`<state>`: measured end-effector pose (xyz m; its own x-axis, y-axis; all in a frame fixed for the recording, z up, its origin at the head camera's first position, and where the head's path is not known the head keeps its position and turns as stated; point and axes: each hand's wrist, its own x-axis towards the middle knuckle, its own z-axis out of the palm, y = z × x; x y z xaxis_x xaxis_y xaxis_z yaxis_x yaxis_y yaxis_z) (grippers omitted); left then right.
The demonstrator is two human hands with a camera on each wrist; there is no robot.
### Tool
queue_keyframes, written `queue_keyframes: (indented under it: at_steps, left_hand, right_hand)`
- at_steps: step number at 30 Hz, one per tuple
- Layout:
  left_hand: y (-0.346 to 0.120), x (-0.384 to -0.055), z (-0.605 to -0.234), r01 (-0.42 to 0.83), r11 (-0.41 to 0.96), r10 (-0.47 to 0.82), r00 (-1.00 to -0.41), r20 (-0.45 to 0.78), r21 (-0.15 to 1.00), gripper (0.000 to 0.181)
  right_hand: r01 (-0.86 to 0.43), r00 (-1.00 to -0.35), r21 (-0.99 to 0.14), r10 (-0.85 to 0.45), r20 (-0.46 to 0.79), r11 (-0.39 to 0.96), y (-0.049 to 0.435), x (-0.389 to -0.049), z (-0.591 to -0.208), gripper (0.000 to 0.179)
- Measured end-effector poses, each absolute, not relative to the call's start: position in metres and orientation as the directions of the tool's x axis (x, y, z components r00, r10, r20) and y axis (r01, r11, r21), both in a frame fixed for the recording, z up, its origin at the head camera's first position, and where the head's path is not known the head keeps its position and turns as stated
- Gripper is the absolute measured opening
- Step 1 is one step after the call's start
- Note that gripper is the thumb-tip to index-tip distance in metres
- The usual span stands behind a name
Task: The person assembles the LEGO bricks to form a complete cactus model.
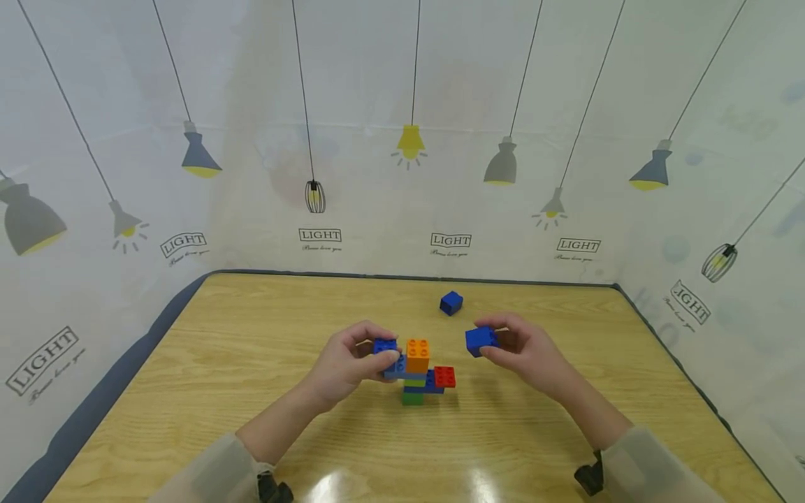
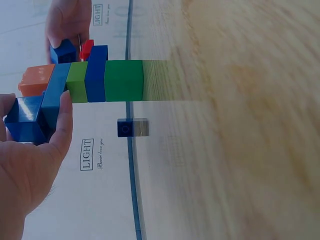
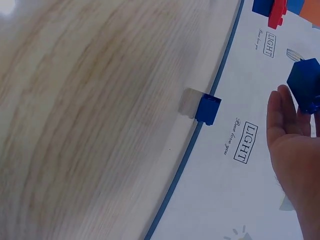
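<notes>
A stack of toy building bricks stands on the table, with a green brick (image 1: pixel 412 399) at its foot. Above that come a long blue brick (image 2: pixel 96 80), a lime brick (image 2: pixel 76 82) and a lighter blue brick (image 1: pixel 395 374). An orange brick (image 1: pixel 418 355) tops the stack, and a red brick (image 1: pixel 444 376) sits on its right arm. My left hand (image 1: pixel 339 367) pinches a blue brick (image 1: pixel 384 344) at the upper left end, one finger along the lighter blue brick below. To the right of the stack, my right hand (image 1: pixel 531 356) holds another blue brick (image 1: pixel 481 341) above the table between thumb and fingers.
One more blue brick (image 1: pixel 451 303) lies alone toward the back of the wooden table (image 1: pixel 283 314). A pale curtain (image 1: pixel 371 84) printed with lamps rises behind the table's dark back edge and along both sides.
</notes>
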<state>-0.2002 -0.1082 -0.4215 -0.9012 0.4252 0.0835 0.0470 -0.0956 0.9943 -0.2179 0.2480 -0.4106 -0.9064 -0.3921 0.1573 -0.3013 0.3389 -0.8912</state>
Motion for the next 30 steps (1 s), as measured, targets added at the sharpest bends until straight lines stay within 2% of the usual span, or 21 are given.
queue_keyframes:
  at_steps: [6,16,30]
  left_hand:
    - [-0.107,-0.2,-0.421,0.036,-0.091,0.422,-0.904,0.071,0.995,0.028]
    - [-0.107,-0.201,-0.42,0.032,-0.08,0.418,-0.906,0.062,0.996,0.031]
    - [-0.107,-0.199,-0.418,0.037,-0.086,0.417,-0.906,0.07,0.996,0.032]
  right_hand:
    - [-0.268,-0.909,-0.922,-0.391,0.145,0.281,0.249,-0.213,-0.411,0.042]
    - [-0.276,-0.899,-0.925,-0.41,0.153,0.261,0.24,-0.209,-0.413,0.048]
    - [-0.24,-0.868,-0.933,-0.489,0.082,0.269,0.229,-0.205,-0.422,0.043]
